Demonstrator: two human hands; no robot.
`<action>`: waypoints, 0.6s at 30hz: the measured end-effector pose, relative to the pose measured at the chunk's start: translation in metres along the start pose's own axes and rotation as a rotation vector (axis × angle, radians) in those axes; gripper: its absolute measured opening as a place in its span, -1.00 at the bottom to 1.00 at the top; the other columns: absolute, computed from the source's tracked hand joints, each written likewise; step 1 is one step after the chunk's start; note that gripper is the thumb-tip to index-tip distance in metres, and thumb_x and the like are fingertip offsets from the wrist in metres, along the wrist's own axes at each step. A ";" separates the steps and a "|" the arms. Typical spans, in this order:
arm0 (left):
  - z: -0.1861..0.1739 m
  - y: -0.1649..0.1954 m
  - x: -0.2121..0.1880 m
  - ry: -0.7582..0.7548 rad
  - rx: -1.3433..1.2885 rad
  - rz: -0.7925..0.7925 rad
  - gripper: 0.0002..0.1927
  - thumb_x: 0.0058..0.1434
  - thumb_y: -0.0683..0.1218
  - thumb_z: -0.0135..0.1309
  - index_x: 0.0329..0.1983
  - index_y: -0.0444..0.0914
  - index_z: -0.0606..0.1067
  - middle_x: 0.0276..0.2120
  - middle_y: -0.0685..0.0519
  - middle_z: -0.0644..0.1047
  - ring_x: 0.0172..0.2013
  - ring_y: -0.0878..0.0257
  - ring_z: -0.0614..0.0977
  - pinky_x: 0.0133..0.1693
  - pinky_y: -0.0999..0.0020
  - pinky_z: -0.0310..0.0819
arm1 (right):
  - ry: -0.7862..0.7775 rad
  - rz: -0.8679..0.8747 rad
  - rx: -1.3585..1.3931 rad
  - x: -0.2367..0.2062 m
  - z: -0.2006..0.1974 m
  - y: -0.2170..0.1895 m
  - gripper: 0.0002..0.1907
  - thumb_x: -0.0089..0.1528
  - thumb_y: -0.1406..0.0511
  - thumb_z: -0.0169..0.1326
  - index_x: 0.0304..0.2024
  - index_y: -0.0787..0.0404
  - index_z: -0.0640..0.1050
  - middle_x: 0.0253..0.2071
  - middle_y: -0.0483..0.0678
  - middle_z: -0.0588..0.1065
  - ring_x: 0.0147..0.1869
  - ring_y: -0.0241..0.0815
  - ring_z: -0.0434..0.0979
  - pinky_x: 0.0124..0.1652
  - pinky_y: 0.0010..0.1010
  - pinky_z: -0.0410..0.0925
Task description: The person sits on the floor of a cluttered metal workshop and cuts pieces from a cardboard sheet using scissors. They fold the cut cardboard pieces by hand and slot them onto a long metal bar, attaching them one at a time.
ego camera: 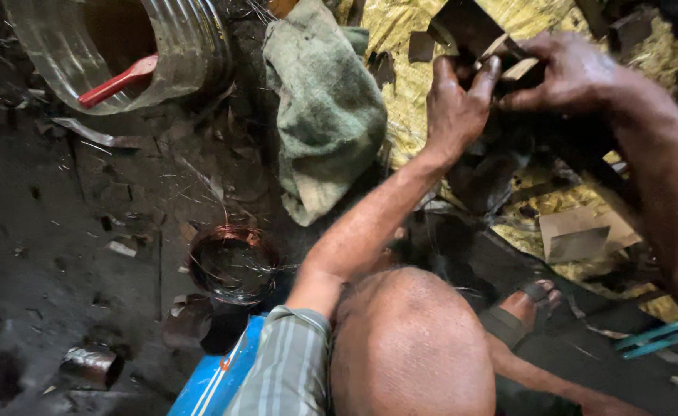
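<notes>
My left hand (456, 104) and my right hand (574, 71) meet at the upper right, both pinching a small dark folded sheet piece (478, 31) with a tan edge. They hold it above a crumpled yellow sheet (401, 54) strewn with dark scraps. My left forearm runs up from my bare knee (408, 347) at the bottom centre. My right arm comes in from the right edge.
A coil of thin copper wire (235, 262) lies on the dark dirty floor. A green cloth (323, 115) is draped at top centre. A ribbed metal drum (192, 46) holds a red-handled tool (119, 81). A tan card piece (578, 235), a sandalled foot (524, 304), a blue box (216, 377).
</notes>
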State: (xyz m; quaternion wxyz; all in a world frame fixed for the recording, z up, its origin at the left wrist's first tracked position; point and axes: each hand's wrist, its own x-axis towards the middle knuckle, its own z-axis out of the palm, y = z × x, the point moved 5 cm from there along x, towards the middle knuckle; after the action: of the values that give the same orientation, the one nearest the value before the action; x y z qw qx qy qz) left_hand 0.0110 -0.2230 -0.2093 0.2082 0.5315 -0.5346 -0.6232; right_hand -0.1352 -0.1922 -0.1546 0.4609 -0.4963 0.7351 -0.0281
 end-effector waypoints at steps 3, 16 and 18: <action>0.001 0.003 -0.003 0.058 -0.085 0.097 -0.47 0.25 0.14 0.15 0.02 -0.37 0.38 -0.22 -0.11 0.63 -0.21 0.03 0.68 -0.11 0.12 0.55 | -0.049 -0.002 0.109 -0.002 -0.001 0.008 -0.33 0.10 0.09 0.27 0.26 0.11 0.53 0.17 0.16 0.54 0.21 0.12 0.51 0.18 -0.10 0.34; 0.004 -0.017 -0.001 -0.047 -0.192 0.111 -0.45 0.27 0.07 0.20 0.12 -0.38 0.36 -0.03 -0.16 0.61 -0.04 0.08 0.65 0.05 0.18 0.51 | -0.389 -0.074 0.329 0.033 -0.001 0.034 -0.37 0.18 0.03 0.14 0.20 0.23 0.58 0.01 0.06 0.65 0.15 -0.09 0.60 0.16 -0.17 0.38; 0.004 -0.019 -0.002 -0.058 -0.185 0.109 -0.47 0.28 0.06 0.20 0.13 -0.37 0.35 -0.04 -0.14 0.60 -0.04 0.10 0.65 0.05 0.19 0.52 | -0.457 -0.070 0.253 0.037 -0.001 0.039 -0.38 0.15 0.04 0.20 0.19 0.20 0.62 -0.05 0.07 0.67 0.08 -0.06 0.65 0.08 -0.15 0.46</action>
State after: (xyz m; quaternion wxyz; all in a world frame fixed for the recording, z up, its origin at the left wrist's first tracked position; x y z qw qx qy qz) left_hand 0.0137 -0.2133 -0.2256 0.2742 0.4620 -0.5086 -0.6728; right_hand -0.1666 -0.2004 -0.1975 0.6721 -0.4531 0.5852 -0.0229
